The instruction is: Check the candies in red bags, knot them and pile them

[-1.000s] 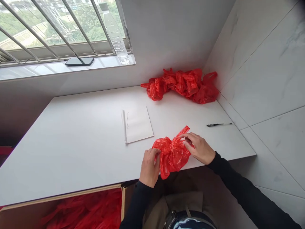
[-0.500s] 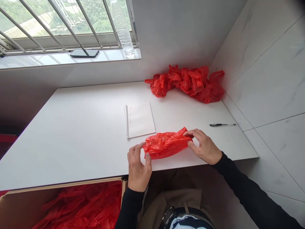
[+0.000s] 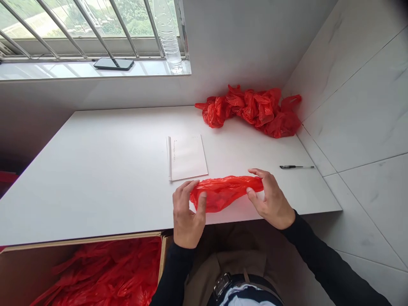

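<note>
A thin red plastic bag (image 3: 219, 197), gathered into a long crumpled strip, stretches between my two hands over the front of the white desk. My left hand (image 3: 190, 214) grips its left end, fingers behind and thumb in front. At the other end, my right hand (image 3: 269, 199) has the bag between its curved fingers and thumb; the exact contact there is partly hidden by the fingers. Just behind the bag lies a white booklet (image 3: 188, 157) with small print along its left side.
A heap of crumpled red plastic bags (image 3: 251, 108) sits at the back right corner. A black pen (image 3: 296, 167) lies near the right wall. Below the desk's front edge, a cardboard box (image 3: 164, 250) holds more red plastic. On the windowsill are a phone (image 3: 114, 63) and a clear bottle (image 3: 170, 40).
The bag is drawn out longer and smoother, and its raised right tip is now lower. My right hand's fingers and thumb have spread wider. The view has shifted slightly.
</note>
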Demonstrator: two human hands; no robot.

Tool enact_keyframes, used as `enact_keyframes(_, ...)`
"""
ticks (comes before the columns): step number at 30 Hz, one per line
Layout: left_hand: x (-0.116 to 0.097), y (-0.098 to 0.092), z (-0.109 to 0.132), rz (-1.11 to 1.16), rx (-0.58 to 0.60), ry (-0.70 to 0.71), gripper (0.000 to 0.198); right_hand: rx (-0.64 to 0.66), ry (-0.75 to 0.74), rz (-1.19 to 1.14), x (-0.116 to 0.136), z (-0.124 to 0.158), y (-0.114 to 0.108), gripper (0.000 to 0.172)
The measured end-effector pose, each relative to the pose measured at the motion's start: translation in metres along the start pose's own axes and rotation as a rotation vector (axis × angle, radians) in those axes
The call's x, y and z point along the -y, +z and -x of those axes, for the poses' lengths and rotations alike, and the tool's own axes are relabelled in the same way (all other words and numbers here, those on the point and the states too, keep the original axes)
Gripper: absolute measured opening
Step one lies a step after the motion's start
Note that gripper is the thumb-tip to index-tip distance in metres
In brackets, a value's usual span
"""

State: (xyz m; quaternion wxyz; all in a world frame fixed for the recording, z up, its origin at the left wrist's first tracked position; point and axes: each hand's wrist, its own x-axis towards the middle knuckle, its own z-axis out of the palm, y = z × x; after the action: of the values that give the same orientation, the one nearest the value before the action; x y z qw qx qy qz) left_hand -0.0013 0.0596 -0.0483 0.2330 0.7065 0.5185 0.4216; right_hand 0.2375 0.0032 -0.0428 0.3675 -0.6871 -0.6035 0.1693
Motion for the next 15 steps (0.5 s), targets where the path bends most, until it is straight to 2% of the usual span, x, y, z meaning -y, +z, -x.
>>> enact_keyframes(1, -0.004, 0.002, 0.0, -0.001, 0.016, 0.011, 0.026, 0.023, -0.059, 0.015, 0.008, -0.001, 0.003, 0.041)
enact_keyframes(3, -0.008, 0.004, 0.0, 0.0, 0.018, 0.016, 0.018, 0.069, -0.111, 0.001, 0.018, -0.008, 0.005, 0.027)
enact_keyframes(4, -0.007, 0.002, -0.001, 0.004, -0.001, 0.006, 0.014, 0.059, -0.089, -0.033, 0.019, -0.012, 0.004, 0.02)
enact_keyframes(8, 0.005, -0.02, -0.004, 0.008, -0.138, -0.109, 0.02, -0.158, 0.2, -0.238, -0.002, -0.018, -0.012, 0.025)
enact_keyframes(10, 0.007, -0.032, -0.002, -0.008, -0.166, -0.16, 0.022, -0.211, 0.264, -0.282, -0.01, -0.014, -0.019, 0.028)
enact_keyframes(12, 0.001, -0.039, 0.0, 0.0, -0.143, -0.2, 0.025, -0.314, 0.197, -0.248, -0.005, -0.007, -0.022, 0.027)
enact_keyframes(14, -0.012, -0.041, 0.002, 0.039, -0.093, -0.261, 0.026, -0.483, 0.004, -0.205, 0.013, -0.001, -0.022, 0.027)
enact_keyframes(15, -0.019, -0.041, 0.002, 0.061, -0.066, -0.305, 0.024, -0.501, -0.121, -0.196, 0.025, 0.001, -0.021, 0.028)
